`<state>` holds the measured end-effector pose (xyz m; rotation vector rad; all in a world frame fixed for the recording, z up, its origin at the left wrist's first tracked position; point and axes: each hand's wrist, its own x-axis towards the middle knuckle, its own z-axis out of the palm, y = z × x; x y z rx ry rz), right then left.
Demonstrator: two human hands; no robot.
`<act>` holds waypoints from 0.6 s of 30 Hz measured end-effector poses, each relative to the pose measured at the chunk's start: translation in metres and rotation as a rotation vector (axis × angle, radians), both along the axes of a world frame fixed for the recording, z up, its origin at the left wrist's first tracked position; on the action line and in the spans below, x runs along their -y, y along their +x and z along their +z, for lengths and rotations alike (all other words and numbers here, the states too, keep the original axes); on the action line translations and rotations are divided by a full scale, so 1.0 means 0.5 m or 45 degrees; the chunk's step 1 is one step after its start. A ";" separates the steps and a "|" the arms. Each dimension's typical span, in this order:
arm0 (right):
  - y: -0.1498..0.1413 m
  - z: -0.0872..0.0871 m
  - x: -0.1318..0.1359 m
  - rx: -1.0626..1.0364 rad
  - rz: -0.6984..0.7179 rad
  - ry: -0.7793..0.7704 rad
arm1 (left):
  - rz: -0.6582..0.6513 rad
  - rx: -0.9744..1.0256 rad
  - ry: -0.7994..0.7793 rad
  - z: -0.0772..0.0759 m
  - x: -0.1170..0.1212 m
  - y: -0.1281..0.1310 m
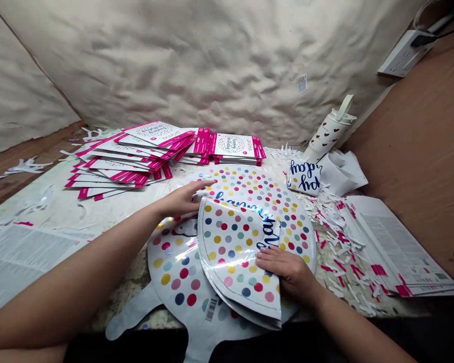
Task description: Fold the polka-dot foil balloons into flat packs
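A folded foil balloon (234,252) with coloured dots and blue lettering lies at the table's front edge. Under it is another, spread-out round foil balloon (174,272), with pale tails hanging toward me. My right hand (287,272) presses on the right side of the folded balloon, fingers stretched out and flat. At its upper left corner is my left hand (183,199), fingers extended and apart over the dotted foil; whether its thumb touches the folded edge I cannot tell.
Stacks of pink-and-white packets (136,151) stand at the back left, with a smaller packet stack (234,148) beside them. A small folded foil piece (304,176) lies near a white tumbler (327,133). Paper shreds (336,252), printed sheets (401,247) and a power strip (401,53) are on the right.
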<state>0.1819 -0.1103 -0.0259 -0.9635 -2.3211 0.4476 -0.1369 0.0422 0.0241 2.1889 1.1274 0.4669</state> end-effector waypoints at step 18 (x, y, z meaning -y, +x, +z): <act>0.021 0.003 -0.044 0.033 0.140 -0.034 | -0.342 -0.466 0.688 -0.001 0.051 0.142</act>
